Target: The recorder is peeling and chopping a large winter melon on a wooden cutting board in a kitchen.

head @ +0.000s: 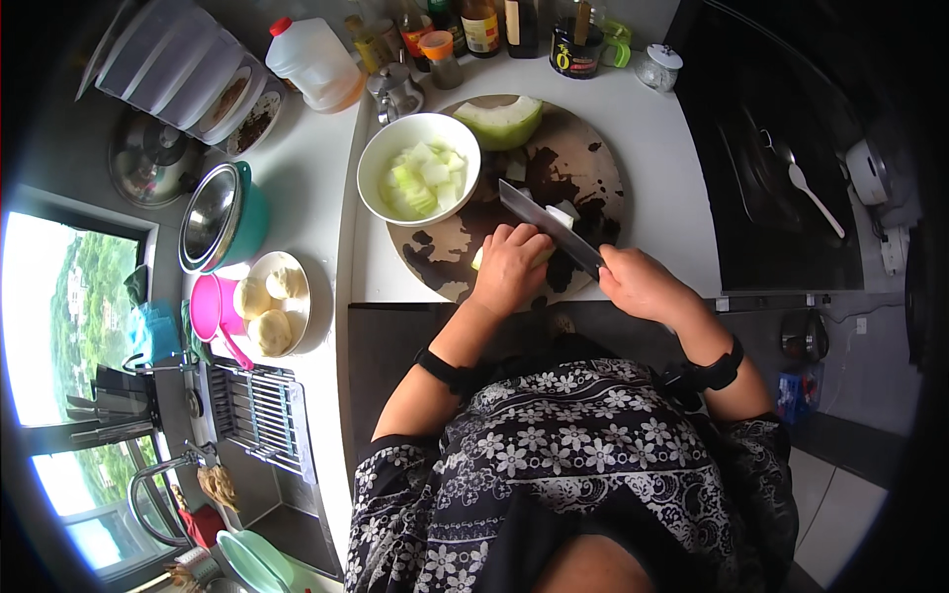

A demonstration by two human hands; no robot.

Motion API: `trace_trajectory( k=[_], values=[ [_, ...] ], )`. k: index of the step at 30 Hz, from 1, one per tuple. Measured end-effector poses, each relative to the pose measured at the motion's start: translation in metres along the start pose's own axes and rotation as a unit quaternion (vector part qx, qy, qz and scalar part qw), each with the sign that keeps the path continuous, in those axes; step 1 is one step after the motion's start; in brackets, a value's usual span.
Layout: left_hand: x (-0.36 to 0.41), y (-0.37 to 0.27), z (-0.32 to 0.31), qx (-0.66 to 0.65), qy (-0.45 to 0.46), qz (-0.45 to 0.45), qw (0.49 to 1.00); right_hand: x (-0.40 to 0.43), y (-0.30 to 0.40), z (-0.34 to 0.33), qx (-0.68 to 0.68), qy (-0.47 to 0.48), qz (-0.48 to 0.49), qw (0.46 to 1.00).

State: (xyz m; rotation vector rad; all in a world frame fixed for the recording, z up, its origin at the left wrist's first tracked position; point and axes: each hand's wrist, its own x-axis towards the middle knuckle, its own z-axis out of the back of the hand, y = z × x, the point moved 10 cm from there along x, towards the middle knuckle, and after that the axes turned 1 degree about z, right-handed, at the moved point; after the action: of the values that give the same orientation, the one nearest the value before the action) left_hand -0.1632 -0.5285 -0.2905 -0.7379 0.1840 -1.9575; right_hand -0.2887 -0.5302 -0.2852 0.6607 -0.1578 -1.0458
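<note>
My right hand (pixel 639 283) grips the handle of a kitchen knife (pixel 549 226), its blade slanting up and left across a round, dark-stained cutting board (pixel 437 259). Under the curled fingers of my left hand (pixel 510 267) is a piece of pale green gourd or melon (pixel 477 258), mostly hidden by that hand. Just beyond the blade lie cut pale chunks (pixel 560 216). A white bowl (pixel 371 181) rests over the board's left side, holding several cut pieces (pixel 426 174). At the board's far edge sits a large green-skinned wedge (pixel 504 124).
Bottles (pixel 480 28) and jars line the back wall. A black cooktop (pixel 786 252) with a white spoon (pixel 814 199) is to the right. At left are a plate (pixel 300 326) of peeled round vegetables (pixel 269 332), a pink pan (pixel 211 300) and a sink rack (pixel 259 415).
</note>
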Motion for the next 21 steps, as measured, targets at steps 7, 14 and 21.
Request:
trace_trajectory(
  k=[7,14,21],
  values=[
    [0.003,-0.004,0.003,-0.002,0.0,0.008,1.0,0.01,-0.014,-0.024,-0.032,-0.007,0.016,0.999],
    [-0.003,0.004,0.007,-0.012,0.024,0.027,0.999,0.005,0.002,-0.008,0.019,0.015,0.037,0.999],
    [-0.007,0.007,0.008,0.044,0.079,0.05,0.995,0.015,-0.018,-0.028,0.026,0.009,0.026,0.999]
  ],
)
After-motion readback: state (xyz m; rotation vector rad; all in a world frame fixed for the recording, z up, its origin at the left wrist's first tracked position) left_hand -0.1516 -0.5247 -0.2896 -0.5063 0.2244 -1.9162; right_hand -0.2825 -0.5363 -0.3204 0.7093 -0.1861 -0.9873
